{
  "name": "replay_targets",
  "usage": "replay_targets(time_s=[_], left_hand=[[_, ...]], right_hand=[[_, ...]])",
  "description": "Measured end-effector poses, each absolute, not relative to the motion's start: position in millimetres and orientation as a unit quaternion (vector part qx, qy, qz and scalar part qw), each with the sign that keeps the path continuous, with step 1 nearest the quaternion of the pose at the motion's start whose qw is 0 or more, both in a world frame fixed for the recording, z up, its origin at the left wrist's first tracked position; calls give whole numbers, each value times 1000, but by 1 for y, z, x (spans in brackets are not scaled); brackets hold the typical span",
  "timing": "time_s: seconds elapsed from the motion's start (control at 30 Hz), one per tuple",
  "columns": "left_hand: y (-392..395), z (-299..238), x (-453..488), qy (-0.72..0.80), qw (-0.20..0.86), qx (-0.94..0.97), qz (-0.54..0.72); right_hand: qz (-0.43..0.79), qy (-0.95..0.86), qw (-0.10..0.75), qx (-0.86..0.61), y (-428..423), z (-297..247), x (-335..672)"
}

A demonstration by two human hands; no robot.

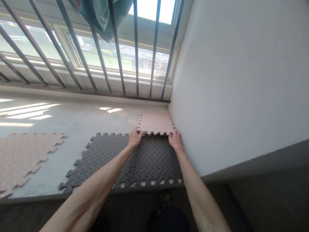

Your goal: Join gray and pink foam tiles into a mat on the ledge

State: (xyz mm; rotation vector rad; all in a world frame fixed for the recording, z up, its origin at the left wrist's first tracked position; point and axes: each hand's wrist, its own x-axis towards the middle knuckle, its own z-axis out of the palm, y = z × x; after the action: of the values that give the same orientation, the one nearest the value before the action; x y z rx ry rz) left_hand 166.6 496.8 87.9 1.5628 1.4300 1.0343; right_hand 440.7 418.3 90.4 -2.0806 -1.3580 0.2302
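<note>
– Where's the pink foam tile (pixel 156 123)?
– Far right corner by the wall, beyond the dark grey tiles (pixel 125 161). Pale, textured, jigsaw-toothed edges.
– The hands?
– Left hand (pixel 135 137) and right hand (pixel 174 140) grip its near corners.

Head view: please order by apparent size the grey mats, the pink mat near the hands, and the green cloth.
1. grey mats
2. pink mat and green cloth: look alike; the cloth is cut off, so unsure.
</note>
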Motion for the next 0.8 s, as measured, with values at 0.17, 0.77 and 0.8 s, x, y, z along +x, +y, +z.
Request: replay_targets(time_s=[0.17, 0.77, 0.8], left_hand=[[494, 78, 156, 604, 179, 738, 242], [490, 65, 169, 645, 57, 729, 224], [486, 65, 170, 634, 55, 734, 237]], right_hand=[[19, -592, 179, -786, 399, 77, 420], [15, -679, 108, -726, 434, 69, 447], [8, -679, 107, -726, 431, 71, 445]])
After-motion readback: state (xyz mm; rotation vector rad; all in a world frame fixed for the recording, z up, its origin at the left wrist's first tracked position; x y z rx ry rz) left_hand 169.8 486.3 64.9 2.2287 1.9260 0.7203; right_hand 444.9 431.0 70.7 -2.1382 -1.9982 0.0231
